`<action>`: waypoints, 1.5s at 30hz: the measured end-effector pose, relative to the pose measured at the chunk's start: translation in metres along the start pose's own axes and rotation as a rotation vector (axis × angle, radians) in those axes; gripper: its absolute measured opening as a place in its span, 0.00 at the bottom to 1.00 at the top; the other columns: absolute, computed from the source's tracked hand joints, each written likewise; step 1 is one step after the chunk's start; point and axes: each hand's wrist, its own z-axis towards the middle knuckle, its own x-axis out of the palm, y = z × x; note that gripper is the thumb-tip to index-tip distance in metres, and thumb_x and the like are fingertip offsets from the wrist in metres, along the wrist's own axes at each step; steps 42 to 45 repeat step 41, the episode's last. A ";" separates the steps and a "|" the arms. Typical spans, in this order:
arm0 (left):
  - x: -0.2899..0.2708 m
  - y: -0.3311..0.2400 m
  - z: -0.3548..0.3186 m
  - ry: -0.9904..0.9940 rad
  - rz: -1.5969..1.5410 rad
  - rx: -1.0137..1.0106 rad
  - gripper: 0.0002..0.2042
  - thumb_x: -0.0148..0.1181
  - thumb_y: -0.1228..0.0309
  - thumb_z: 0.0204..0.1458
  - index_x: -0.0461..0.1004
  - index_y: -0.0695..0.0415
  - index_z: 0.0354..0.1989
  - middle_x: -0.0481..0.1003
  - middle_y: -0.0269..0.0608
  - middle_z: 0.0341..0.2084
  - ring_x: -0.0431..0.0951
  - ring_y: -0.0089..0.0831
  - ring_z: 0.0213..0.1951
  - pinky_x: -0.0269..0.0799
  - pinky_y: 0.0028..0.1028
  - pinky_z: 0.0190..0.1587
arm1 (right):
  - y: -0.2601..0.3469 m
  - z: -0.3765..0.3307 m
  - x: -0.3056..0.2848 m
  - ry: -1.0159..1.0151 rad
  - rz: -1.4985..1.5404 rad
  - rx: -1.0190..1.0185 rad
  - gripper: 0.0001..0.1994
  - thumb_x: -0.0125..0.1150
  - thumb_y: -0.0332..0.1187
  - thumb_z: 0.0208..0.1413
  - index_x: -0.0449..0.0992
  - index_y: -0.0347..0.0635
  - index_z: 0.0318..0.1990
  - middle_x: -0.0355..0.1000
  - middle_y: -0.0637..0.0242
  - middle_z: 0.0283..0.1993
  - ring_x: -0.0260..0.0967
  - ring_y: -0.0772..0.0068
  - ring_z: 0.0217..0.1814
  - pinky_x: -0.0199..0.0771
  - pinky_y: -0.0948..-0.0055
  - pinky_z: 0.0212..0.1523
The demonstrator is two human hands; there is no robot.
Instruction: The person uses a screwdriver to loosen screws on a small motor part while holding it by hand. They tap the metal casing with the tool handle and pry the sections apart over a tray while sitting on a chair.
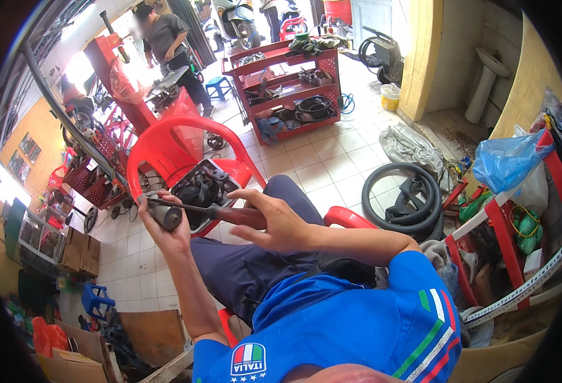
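Note:
My left hand (174,237) is closed around a grey cylindrical metal part (167,217) with a round end. A screwdriver (237,216) with a reddish-brown handle lies in my right hand (282,222), between the thumb and the loosely bent fingers. Its dark shaft reaches left across the top of the cylinder; the tip by my left fingers is too small to make out. Just beyond my hands, on the seat of a red plastic chair (142,148), sits a tray or open case (199,186) with dark parts and cables.
A red tool trolley (281,131) loaded with tools stands ahead. Black tyres or tubes (369,203) lie on the tiled floor at right, near a red-and-white rack (506,246). Another person (166,45) stands at the far left. Cardboard boxes (80,252) and a blue stool (96,301) are at left.

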 end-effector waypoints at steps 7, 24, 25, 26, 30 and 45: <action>-0.002 0.001 0.002 -0.025 0.045 -0.013 0.18 0.67 0.70 0.53 0.64 0.59 0.45 0.70 0.45 0.37 0.75 0.31 0.40 0.79 0.26 0.39 | 0.002 0.001 -0.008 0.129 -0.095 0.208 0.24 0.58 0.34 0.62 0.61 0.45 0.64 0.75 0.60 0.25 0.74 0.60 0.24 0.69 0.65 0.30; 0.001 0.000 -0.002 -0.044 0.121 0.008 0.17 0.68 0.71 0.52 0.65 0.60 0.44 0.71 0.45 0.35 0.76 0.30 0.38 0.78 0.27 0.40 | 0.018 0.023 -0.027 0.579 0.013 0.579 0.17 0.56 0.44 0.65 0.73 0.37 0.43 0.74 0.63 0.28 0.74 0.72 0.30 0.71 0.67 0.34; 0.005 0.005 -0.003 -0.065 0.121 0.026 0.17 0.68 0.71 0.52 0.66 0.60 0.43 0.72 0.44 0.35 0.76 0.30 0.38 0.78 0.27 0.39 | 0.006 0.022 -0.030 0.581 0.168 0.623 0.18 0.56 0.45 0.65 0.72 0.36 0.44 0.74 0.64 0.29 0.75 0.73 0.30 0.74 0.69 0.33; 0.006 0.005 -0.002 -0.075 0.120 0.031 0.17 0.68 0.71 0.52 0.66 0.59 0.43 0.72 0.44 0.35 0.76 0.30 0.38 0.78 0.27 0.39 | -0.008 0.021 -0.032 0.586 0.327 0.665 0.19 0.56 0.46 0.65 0.71 0.35 0.46 0.74 0.64 0.29 0.75 0.74 0.30 0.76 0.71 0.31; 0.003 0.000 -0.004 -0.058 0.039 -0.014 0.14 0.68 0.73 0.52 0.68 0.59 0.42 0.73 0.41 0.35 0.76 0.30 0.39 0.78 0.27 0.39 | -0.005 0.021 -0.027 0.364 0.689 0.672 0.16 0.61 0.42 0.63 0.70 0.36 0.42 0.69 0.70 0.29 0.73 0.77 0.32 0.79 0.74 0.31; 0.002 0.038 -0.018 -0.023 0.289 -0.064 0.16 0.66 0.73 0.53 0.68 0.58 0.47 0.72 0.40 0.37 0.78 0.30 0.40 0.79 0.29 0.45 | -0.011 0.028 0.046 0.014 0.542 0.548 0.26 0.61 0.44 0.63 0.66 0.40 0.63 0.66 0.72 0.26 0.66 0.83 0.24 0.74 0.76 0.25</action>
